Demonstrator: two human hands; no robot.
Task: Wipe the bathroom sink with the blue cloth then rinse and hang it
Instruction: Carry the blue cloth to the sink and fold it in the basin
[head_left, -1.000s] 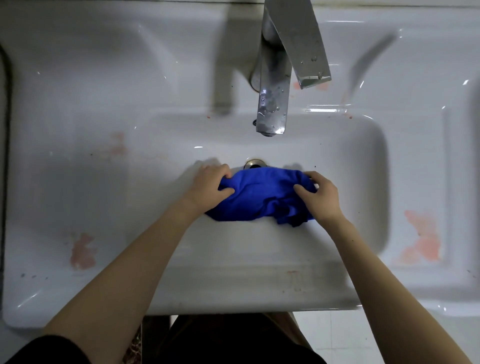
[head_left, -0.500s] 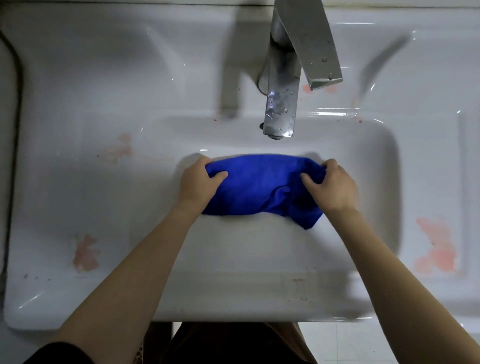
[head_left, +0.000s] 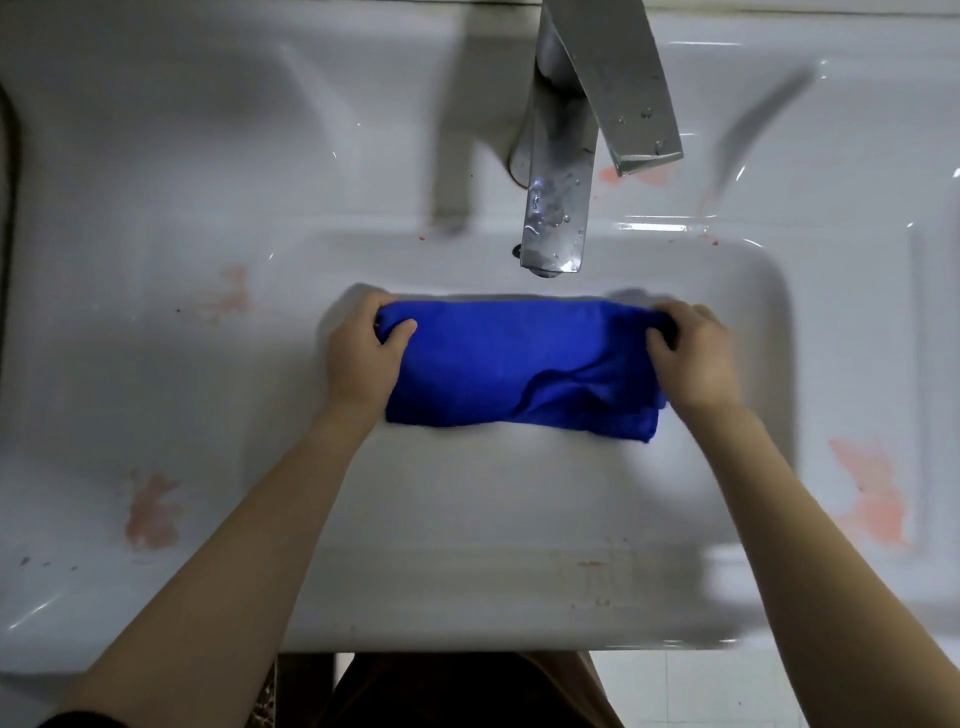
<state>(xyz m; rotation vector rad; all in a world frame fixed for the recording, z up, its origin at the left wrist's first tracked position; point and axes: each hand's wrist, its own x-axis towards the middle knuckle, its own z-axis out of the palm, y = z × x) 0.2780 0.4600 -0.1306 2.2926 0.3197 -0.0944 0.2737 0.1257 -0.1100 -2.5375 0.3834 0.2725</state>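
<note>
1. Sink (head_left: 156, 260): white, glossy, with a rectangular basin that has rounded corners. The basin holds the cloth (head_left: 493, 364), which lies across its middle, just in front of the tap (head_left: 558, 197) spout. Cannot tell whether the cloth rests on the basin floor or is held off it.
2. Left hand (head_left: 363, 358): fingers curled over the cloth's left end, thumb on top, pinching the edge.
3. Right hand (head_left: 691, 358): fingers curled round the right end, gripping it. The cloth is stretched between the two hands.
4. Cloth: deep blue with a soft nap, spread as a wide band. Top edge is straight, one fold ridge crosses the right half, and the lower right corner comes to a point.
5. Tap: grey metal, flat square-edged spout, water drops on it. A flat lever (head_left: 623, 88) angles to the right.
6. Stains (head_left: 150, 509): pinkish-orange patches on the deck left and right of the basin, with smaller marks near the tap base.
7. Obstructions: the spout overhangs the basin's back wall and hides part of it. Both forearms (head_left: 249, 545) cross the front rim. Dark clothing (head_left: 441, 691) shows below the front edge, and pale floor tile (head_left: 675, 691) at lower right.
</note>
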